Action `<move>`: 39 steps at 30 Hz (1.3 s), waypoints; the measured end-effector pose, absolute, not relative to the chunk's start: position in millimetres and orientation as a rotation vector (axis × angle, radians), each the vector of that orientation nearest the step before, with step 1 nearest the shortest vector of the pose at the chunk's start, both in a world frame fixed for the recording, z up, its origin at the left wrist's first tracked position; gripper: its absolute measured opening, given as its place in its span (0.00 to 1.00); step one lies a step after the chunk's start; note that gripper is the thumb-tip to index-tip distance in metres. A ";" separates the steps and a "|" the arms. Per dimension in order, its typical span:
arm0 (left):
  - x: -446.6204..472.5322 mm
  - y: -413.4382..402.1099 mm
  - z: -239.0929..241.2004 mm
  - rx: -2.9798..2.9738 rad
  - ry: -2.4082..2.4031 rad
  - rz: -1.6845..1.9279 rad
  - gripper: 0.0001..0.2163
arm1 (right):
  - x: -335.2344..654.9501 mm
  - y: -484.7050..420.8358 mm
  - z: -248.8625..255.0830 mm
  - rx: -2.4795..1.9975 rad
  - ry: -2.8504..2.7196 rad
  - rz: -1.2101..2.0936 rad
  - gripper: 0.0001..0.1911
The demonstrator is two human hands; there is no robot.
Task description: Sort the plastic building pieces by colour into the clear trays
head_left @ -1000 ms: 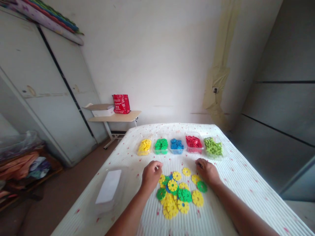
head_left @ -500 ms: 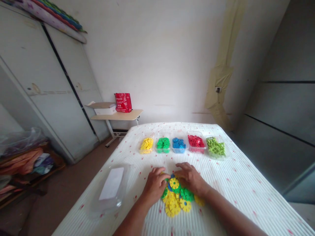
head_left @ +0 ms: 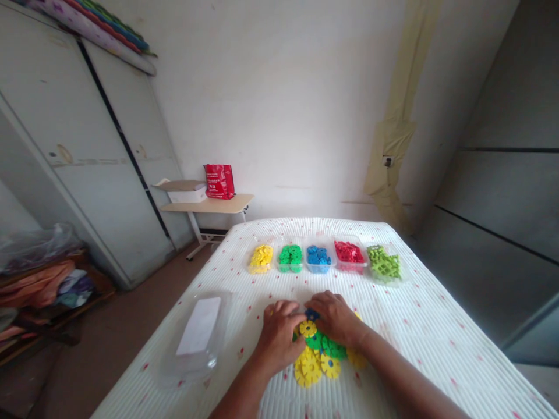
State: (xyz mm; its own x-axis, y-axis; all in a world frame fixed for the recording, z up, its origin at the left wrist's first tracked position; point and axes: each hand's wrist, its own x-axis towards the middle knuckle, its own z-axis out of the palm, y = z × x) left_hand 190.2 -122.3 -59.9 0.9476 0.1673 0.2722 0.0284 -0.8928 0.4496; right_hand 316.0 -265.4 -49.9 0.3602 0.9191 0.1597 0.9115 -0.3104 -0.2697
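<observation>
A pile of flat, notched plastic discs, with yellow discs (head_left: pixel 311 366), green discs (head_left: pixel 331 347) and a blue disc (head_left: pixel 311 315), lies on the near part of the table. My left hand (head_left: pixel 282 337) cups the pile's left side, its thumb and bent forefinger apart at the edge of the discs. Over the far right of the pile rests my right hand (head_left: pixel 337 319), fingers stretched leftward and loosely curved beside the blue disc. Both hands look open, touching the pile from either side. A yellow disc (head_left: pixel 308 329) lies on top between them. The discs under my palms are hidden.
Clear tubs stand in a row beyond my hands: yellow pieces (head_left: pixel 261 256), green pieces (head_left: pixel 290 256), blue pieces (head_left: pixel 318 256), red pieces (head_left: pixel 349 253) and light-green pieces (head_left: pixel 383 263). A clear plastic lid (head_left: pixel 198 329) with a white label lies at left. A red bag (head_left: pixel 219 181) stands on a side table.
My left hand has shifted slightly right and toward me, covering more of the pile's left side. My right hand's fingers have drawn in around the far edge, nearer the left hand.
</observation>
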 end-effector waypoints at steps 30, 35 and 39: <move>196.8 -111.2 -68.1 2.227 0.292 0.582 0.07 | 327.9 -268.1 -48.2 -1.842 -1.021 0.354 0.03; 197.1 -113.8 -66.1 2.245 0.257 0.607 0.07 | 320.4 -262.3 -56.9 -1.641 -0.981 0.594 0.04; 197.7 -116.5 -68.0 2.367 0.274 0.637 0.05 | 316.5 -261.7 -61.5 -1.606 -1.043 0.630 0.05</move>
State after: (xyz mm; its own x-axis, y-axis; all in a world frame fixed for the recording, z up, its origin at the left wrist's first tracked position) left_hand 197.7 -116.5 -68.0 0.8591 0.3514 0.3721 0.0286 -0.7589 0.6505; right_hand 316.5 -261.7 -61.5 0.4773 0.8717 0.1111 0.3079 -0.0475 -0.9502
